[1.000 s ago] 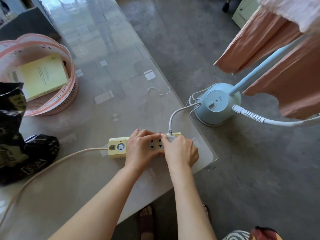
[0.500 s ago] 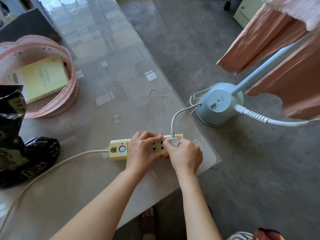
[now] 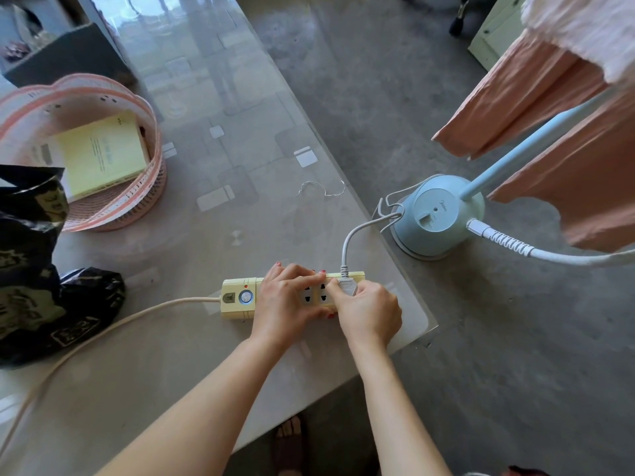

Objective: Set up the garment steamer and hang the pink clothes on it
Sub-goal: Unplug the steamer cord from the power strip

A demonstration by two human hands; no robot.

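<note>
A pale yellow power strip [image 3: 237,298] lies near the table's front right corner. My left hand [image 3: 285,304] grips its middle, fingers curled over the far edge. My right hand [image 3: 369,312] pinches the steamer's white plug [image 3: 347,286] at the strip's right end. The grey cord [image 3: 357,235] runs from the plug to the light blue steamer base [image 3: 438,218] on the floor beside the table. A blue pole [image 3: 522,156] rises from the base, and the pink clothes [image 3: 563,139] hang around it at the upper right.
A pink basket [image 3: 144,187] holding a yellow booklet [image 3: 103,154] sits on the glass-topped table [image 3: 213,97]. A black plastic bag [image 3: 37,276] lies at the left. A white steam hose [image 3: 549,254] leaves the base rightward. A thin bent wire [image 3: 321,188] lies near the table edge.
My right hand has shifted slightly on the plug at the strip's end, and the view has drifted a little. The left hand stays on the strip.
</note>
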